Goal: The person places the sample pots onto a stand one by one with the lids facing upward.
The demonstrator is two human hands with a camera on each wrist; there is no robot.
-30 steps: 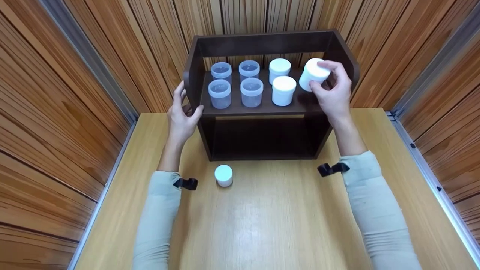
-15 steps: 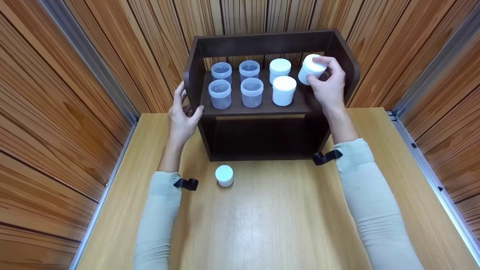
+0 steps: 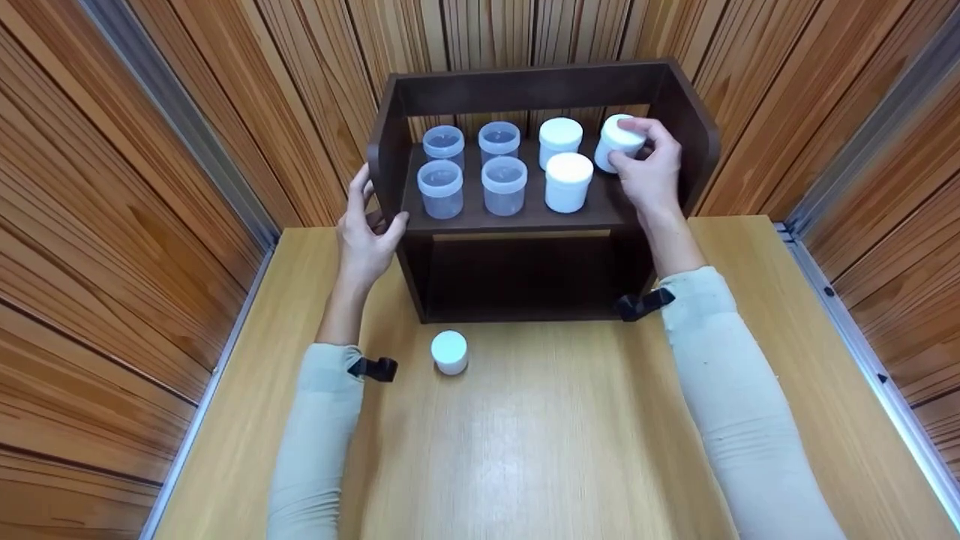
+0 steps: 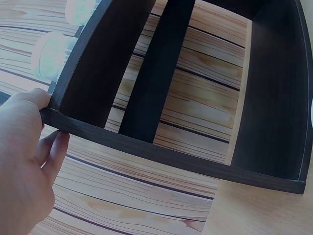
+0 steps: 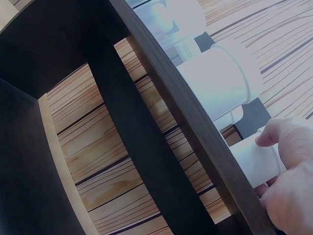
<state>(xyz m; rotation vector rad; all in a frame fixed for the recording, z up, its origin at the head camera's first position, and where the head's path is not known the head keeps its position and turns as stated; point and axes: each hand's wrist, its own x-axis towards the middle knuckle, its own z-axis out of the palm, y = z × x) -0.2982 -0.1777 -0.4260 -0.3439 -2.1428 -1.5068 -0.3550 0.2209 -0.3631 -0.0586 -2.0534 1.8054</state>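
My right hand (image 3: 651,166) holds a white lidded jar (image 3: 616,142) at the back right of the upper shelf, thumb on its near side and fingers by the lid. In the right wrist view the same jar (image 5: 257,159) is partly covered by the hand. My left hand (image 3: 367,236) grips the left side panel of the dark brown shelf unit (image 3: 517,222); thumb and fingers lie on either side of the panel in the left wrist view. Left of the held jar stand two more white lidded jars, one behind (image 3: 560,142) and one in front (image 3: 568,184).
Several translucent jars (image 3: 441,191) stand in two rows on the upper shelf's left half. A small white jar with a pale green lid (image 3: 450,351) stands on the wooden table (image 3: 495,450) before the unit. Wood-panelled walls (image 3: 97,247) enclose the table.
My right hand has moved left and slightly back with the white jar, then lowered it a little; the jar is less tilted now. The left hand keeps its hold on the panel.
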